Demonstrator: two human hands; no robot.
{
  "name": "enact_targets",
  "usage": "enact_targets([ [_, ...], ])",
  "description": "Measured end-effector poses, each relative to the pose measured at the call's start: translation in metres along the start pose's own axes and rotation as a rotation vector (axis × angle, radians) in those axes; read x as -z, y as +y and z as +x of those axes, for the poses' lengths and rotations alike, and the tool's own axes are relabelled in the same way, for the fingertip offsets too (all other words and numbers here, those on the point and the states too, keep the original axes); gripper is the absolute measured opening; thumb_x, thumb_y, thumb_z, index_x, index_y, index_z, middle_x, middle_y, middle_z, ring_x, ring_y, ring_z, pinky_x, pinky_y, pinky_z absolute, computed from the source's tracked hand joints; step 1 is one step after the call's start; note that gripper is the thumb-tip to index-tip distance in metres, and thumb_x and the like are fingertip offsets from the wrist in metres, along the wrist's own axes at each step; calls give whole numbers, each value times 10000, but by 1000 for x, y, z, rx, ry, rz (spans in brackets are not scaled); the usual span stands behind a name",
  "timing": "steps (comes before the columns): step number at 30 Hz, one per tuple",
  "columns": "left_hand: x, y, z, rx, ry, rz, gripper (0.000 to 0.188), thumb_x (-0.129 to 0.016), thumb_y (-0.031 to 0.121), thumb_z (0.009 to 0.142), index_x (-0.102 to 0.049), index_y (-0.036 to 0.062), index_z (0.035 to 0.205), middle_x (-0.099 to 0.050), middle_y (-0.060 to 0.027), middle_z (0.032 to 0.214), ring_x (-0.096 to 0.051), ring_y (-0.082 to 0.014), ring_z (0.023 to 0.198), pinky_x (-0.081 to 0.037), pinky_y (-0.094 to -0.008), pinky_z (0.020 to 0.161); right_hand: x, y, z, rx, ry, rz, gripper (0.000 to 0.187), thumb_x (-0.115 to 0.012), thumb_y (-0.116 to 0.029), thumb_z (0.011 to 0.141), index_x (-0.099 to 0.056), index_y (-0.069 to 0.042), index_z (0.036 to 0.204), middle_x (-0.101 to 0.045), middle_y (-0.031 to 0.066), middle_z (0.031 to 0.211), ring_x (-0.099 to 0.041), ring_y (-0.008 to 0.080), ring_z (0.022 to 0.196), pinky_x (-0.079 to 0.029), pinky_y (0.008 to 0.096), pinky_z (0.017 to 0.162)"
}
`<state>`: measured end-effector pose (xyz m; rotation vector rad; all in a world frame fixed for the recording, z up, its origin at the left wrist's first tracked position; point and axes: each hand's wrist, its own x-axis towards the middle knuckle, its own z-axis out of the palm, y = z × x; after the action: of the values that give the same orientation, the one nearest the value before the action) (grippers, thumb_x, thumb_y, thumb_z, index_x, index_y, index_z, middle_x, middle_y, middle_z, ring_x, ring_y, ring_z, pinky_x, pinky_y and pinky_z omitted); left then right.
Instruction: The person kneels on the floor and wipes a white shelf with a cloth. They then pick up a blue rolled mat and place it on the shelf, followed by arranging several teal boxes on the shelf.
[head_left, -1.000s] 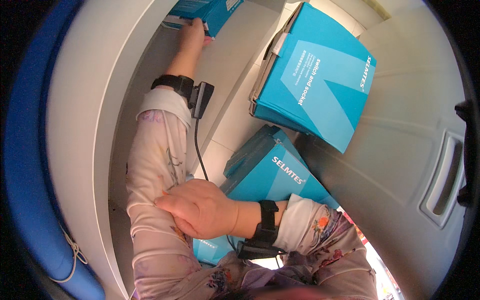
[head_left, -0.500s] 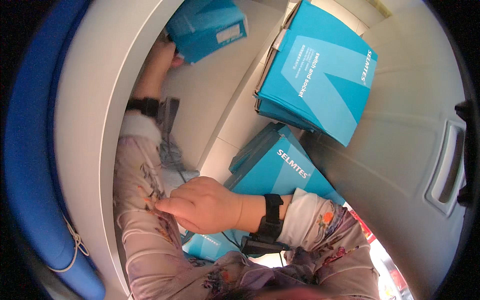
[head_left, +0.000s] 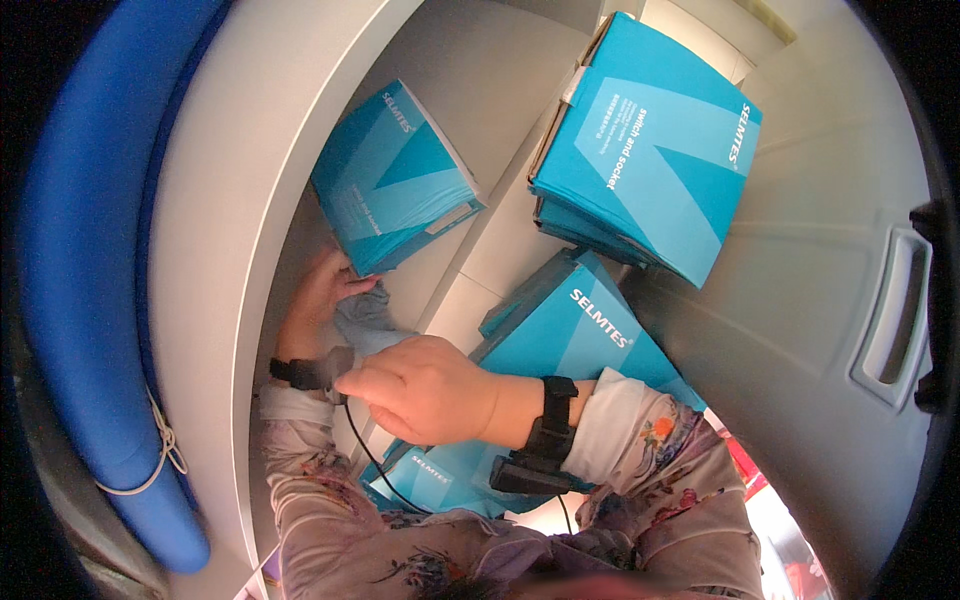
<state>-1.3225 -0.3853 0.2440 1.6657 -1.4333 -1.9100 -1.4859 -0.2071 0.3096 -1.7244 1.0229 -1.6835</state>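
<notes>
Inside the pale compartment at the left, a blue cardboard box (head_left: 400, 185) stands tilted. My left hand (head_left: 335, 275) grips it at its near lower corner, with some fingers curled under the edge and the rest hidden by the box. My right hand (head_left: 420, 390) is closed, knuckles up, beside my left wrist; the undersides of its fingers are out of sight, so I cannot see what they hold, if anything. Below the box, next to my left hand, lies a grey-blue cloth (head_left: 368, 318). Dark straps with small devices sit on both wrists, and a black cable (head_left: 365, 445) hangs between them.
A large blue box (head_left: 650, 140) is stacked at the upper right, above another blue box (head_left: 600, 330). One more blue box (head_left: 430, 480) lies low, near my body. A grey panel with a handle (head_left: 890, 320) stands at right, a rolled blue item (head_left: 90, 300) at left.
My left hand has drawn the blue box toward me, and the box has turned so its broad face shows. My right hand has shifted slightly up and right, still closed.
</notes>
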Motion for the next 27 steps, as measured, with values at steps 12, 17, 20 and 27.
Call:
enact_targets([
  [12,1,-1,5,-166,4,237,383,-364,292,941,-528,-52,959,-607,-173,841,-654,-264,723,-571,-340,675,1,1,0,-10,-9,-19,322,-610,-45,699,-555,-73,1015,-564,58,748,-576,259,651,-451,370,558],
  [17,-2,6,-3,-149,-22,235,473,-354,337,948,-424,-2,1270,-592,-174,1032,-641,-286,837,-584,-380,676,0,2,1,-10,-8,-30,328,-610,-46,691,-552,-77,1013,-552,56,733,-574,259,647,-449,371,555],
  [20,-7,-3,-1,-85,46,239,470,-369,332,941,-425,8,1278,-591,-162,1047,-637,-278,847,-583,-369,674,0,2,1,-9,-15,-31,334,-612,-47,686,-549,-76,1013,-549,59,733,-573,266,648,-449,376,554],
  [27,-30,-17,1,-249,103,73,276,-349,108,880,-542,-59,986,-617,-170,868,-646,-247,760,-563,-344,714,-1,2,1,-14,5,17,332,-614,-44,686,-543,-70,1009,-547,66,718,-571,281,645,-443,386,545],
])
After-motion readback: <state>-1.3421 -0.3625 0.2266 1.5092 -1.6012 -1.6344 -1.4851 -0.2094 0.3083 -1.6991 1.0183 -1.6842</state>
